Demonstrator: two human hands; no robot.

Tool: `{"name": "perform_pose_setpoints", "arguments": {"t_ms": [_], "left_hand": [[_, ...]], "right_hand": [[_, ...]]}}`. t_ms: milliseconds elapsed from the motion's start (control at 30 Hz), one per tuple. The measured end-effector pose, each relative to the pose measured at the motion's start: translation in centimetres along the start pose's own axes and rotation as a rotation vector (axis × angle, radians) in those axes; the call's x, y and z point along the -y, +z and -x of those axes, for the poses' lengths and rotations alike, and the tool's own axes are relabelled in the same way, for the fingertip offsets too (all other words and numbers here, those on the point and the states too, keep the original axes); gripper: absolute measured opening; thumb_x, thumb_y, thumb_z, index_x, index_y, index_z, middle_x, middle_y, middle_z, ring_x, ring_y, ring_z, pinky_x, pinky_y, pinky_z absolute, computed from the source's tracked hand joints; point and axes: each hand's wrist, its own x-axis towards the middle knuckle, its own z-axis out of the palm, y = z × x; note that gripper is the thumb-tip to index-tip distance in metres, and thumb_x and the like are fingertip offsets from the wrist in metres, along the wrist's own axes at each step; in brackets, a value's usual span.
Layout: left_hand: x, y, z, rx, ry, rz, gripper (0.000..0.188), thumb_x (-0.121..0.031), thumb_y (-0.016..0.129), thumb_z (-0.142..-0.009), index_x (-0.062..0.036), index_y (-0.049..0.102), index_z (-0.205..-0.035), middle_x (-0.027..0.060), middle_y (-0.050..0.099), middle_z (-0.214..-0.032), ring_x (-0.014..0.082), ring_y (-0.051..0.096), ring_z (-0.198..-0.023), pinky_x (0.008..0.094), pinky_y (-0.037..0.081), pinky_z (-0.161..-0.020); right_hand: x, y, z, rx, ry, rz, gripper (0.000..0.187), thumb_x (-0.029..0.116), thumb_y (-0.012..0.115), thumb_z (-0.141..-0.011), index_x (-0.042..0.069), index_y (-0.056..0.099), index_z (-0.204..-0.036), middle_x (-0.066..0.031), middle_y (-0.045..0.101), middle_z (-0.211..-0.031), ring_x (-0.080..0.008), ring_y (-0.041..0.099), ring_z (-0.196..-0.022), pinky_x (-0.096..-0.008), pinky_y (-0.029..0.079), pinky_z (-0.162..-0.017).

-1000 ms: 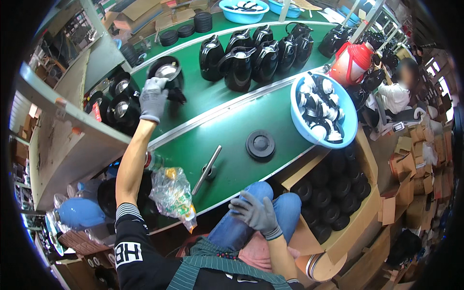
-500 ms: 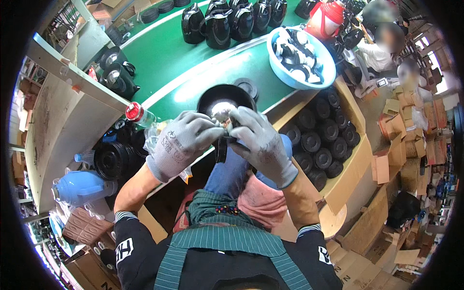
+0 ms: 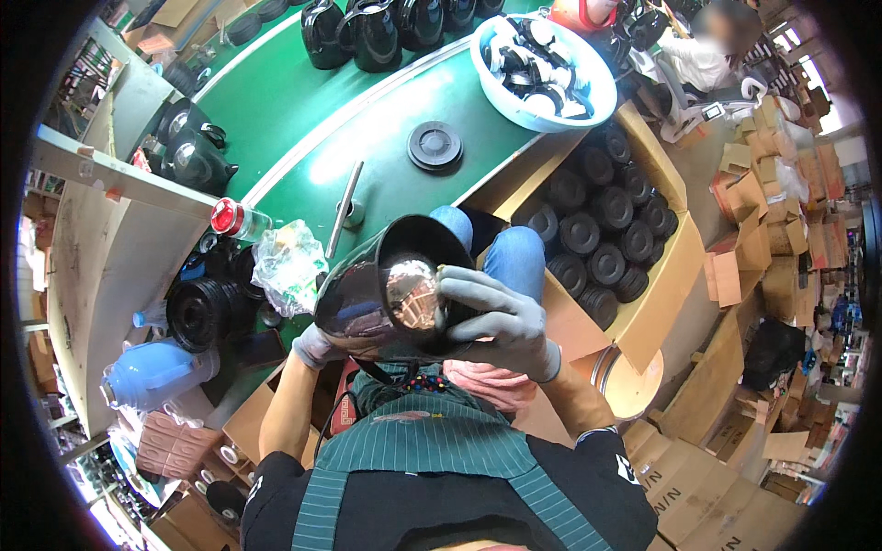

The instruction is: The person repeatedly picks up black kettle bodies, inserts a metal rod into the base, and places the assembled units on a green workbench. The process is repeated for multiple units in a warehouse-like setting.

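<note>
One green bench (image 3: pixel 395 197): largest item; curves across the upper view, loose parts and pots on it.
Cardboard box (image 3: pixel 671 294): beside the right knee, flaps folded outward, probably for easy picking from above; black discs (image 3: pixel 606 262) packed in rows inside, likely to save room.
Pot group (image 3: pixel 377 41): black, upright, close together at the far side, cut off by the upper edge.
Blue basin (image 3: pixel 503 96): at the bench's right edge, heaped with black and white parts; walls presumably stop them rolling off.
Held pot (image 3: pixel 360 296): black, above the lap, tilted, mouth toward upper right; silvery interior exposed, seemingly tipped for a view inside.
Right hand (image 3: pixel 501 326): gray glove; fingers close together, bent onto the mouth's right rim, gripping there. Thumb unclear.
Left hand (image 3: pixel 315 347): against the pot's lower left side, probably bearing weight; fingers hidden, spread cannot be told.
Plastic bag (image 3: pixel 289 266): crumpled, at the bench's near left.
Loose disc (image 3: pixel 434 145): black, flat on the bench, within reach.
Metal rod (image 3: pixel 345 207): aslant by a small cup (image 3: pixel 355 214); support unclear.
</note>
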Motion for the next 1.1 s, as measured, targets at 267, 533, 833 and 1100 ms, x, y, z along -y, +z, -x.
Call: {"name": "perform_pose_setpoints", "arguments": {"t_ms": [267, 533, 833, 1100], "left_hand": [[0.2, -2.7, -3.4, -0.123, 0.042, -0.048, 0.051, -0.020, 0.053, -0.111, -0.0061, 0.046, -0.160, 0.0089, 0.050, -0.163, 0.0272, 0.052, -0.145, 0.0414, 0.039, -0.125], [1.2, -4.3, -3.9, -0.202, 0.052, 0.035, 0.050, -0.020, 0.056, -0.110, -0.0057, 0.049, -0.157, 0.0097, 0.053, -0.158, 0.0275, 0.055, -0.140, 0.0419, 0.042, -0.121], [0.3, -4.9, -4.7, -0.229, 0.043, 0.020, 0.048, -0.020, 0.058, -0.109, -0.0052, 0.052, -0.154, 0.0107, 0.057, -0.152, 0.0279, 0.059, -0.135, 0.0424, 0.046, -0.117], [-0.9, -6.8, -7.8, -0.215, 0.023, -0.089, 0.046, -0.019, 0.061, -0.107, -0.0048, 0.054, -0.151, 0.0115, 0.061, -0.147, 0.0282, 0.062, -0.130, 0.0429, 0.050, -0.113]], "right_hand": [[-4.9, 2.1, -3.2, 0.268, -0.086, -0.054, 0.036, 0.010, 0.088, -0.076, 0.009, 0.069, -0.106, -0.0215, 0.062, -0.151, -0.0459, 0.058, -0.141, -0.0588, 0.047, -0.116], [-15.9, -0.4, -10.3, -0.057, 0.531, -0.295, 0.037, 0.012, 0.072, -0.091, -0.003, 0.075, -0.124, -0.0133, 0.076, -0.127, -0.0226, 0.068, -0.123, -0.0414, 0.050, -0.112], [-33.7, 1.9, -8.7, 0.275, 0.685, 1.020, 0.118, 0.059, 0.090, -0.071, 0.024, 0.036, -0.169, -0.0320, 0.028, -0.166, -0.0526, 0.032, -0.150, -0.0711, 0.029, -0.119], [-13.9, -2.2, -5.6, -0.052, 0.622, -0.295, 0.105, 0.029, 0.088, -0.079, 0.005, 0.037, -0.167, -0.0168, 0.039, -0.170, -0.0307, 0.042, -0.154, -0.0415, 0.030, -0.130]]}}
